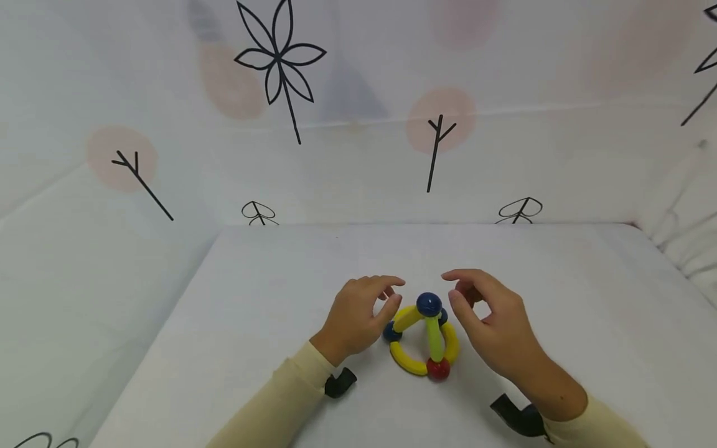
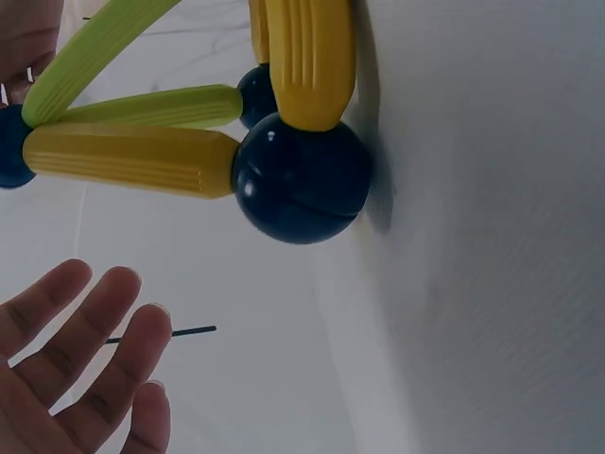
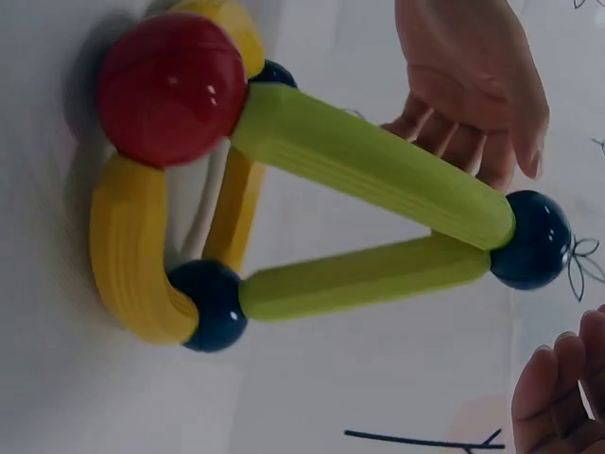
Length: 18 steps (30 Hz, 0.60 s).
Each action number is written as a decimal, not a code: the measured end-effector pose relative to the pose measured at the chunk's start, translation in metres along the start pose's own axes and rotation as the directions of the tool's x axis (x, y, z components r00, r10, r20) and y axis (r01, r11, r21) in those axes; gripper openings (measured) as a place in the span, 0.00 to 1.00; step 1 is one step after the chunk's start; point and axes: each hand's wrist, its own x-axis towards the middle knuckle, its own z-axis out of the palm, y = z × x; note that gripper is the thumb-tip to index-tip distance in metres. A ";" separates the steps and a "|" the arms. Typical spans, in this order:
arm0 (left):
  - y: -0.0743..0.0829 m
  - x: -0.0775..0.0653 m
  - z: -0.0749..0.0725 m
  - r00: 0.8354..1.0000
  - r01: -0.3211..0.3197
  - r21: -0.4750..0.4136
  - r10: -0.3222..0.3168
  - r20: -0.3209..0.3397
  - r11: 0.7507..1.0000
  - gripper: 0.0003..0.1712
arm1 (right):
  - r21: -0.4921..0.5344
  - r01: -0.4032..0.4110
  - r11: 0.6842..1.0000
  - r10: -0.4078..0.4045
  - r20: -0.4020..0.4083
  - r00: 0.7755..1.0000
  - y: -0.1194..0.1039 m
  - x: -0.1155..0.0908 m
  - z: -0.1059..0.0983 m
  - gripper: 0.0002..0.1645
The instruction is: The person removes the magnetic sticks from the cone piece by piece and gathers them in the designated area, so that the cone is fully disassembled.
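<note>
A structure of magnetic building rods and balls stands on the white table between my hands. Curved yellow rods (image 1: 407, 361) form its round base, joined by a red ball (image 1: 438, 369) and blue balls. Straight rods, light green (image 3: 369, 165) and yellow (image 2: 132, 159), lean up to a blue ball (image 1: 429, 304) at the top. My left hand (image 1: 355, 314) is held just left of the structure, fingers loosely bent, apart from it. My right hand (image 1: 495, 320) hovers on the other side, thumb and fingers spread, also holding nothing. Both wrist views show gaps between the fingers and the structure.
The white tabletop (image 1: 269, 267) meets a pale backdrop (image 1: 358, 168) printed with line-drawn plants and pink circles. A black strap piece (image 1: 340, 382) shows under the left wrist, and another black piece (image 1: 518, 417) under the right one.
</note>
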 end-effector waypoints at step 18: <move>0.010 -0.003 0.009 0.952 -0.048 -0.164 0.094 0.292 0.985 0.29 | 0.087 0.029 0.996 -0.046 0.202 0.978 0.014 -0.005 0.015 0.26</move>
